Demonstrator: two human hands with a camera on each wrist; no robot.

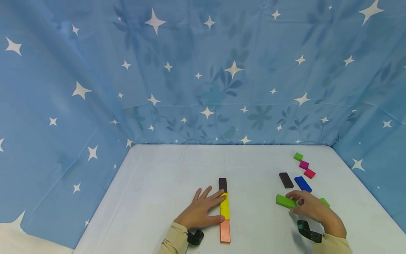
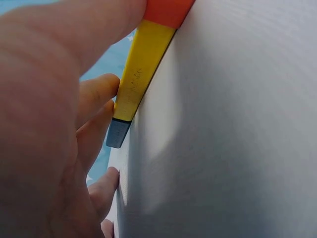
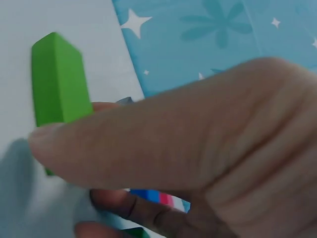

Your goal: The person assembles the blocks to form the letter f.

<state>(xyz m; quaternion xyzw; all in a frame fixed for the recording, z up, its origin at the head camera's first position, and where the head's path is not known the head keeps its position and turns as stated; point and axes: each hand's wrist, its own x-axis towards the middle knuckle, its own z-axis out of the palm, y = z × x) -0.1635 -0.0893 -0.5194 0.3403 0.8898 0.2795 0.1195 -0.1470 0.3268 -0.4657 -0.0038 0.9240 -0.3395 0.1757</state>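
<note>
A row of blocks lies end to end on the white table: a black block [image 1: 223, 185], a yellow block [image 1: 224, 206] and an orange block [image 1: 225, 231]. My left hand [image 1: 201, 211], fingers spread, touches the yellow block from its left side. Its thumb rests where yellow meets orange. In the left wrist view, fingertips lie along the edge of the yellow block [image 2: 138, 69]. To the right, my right hand [image 1: 312, 207] pinches one end of a long green block [image 1: 283, 201] between thumb and fingers. The thumb covers part of this green block [image 3: 59, 79] in the right wrist view.
Beyond my right hand lie a second black block [image 1: 286, 180] and a blue block [image 1: 303, 184]. Farther back sit small green [image 1: 298, 156], magenta [image 1: 303, 164] and red [image 1: 309, 173] blocks. Another green block [image 1: 325, 202] shows partly behind my right hand. A starry blue curtain [image 1: 206, 88] surrounds the table.
</note>
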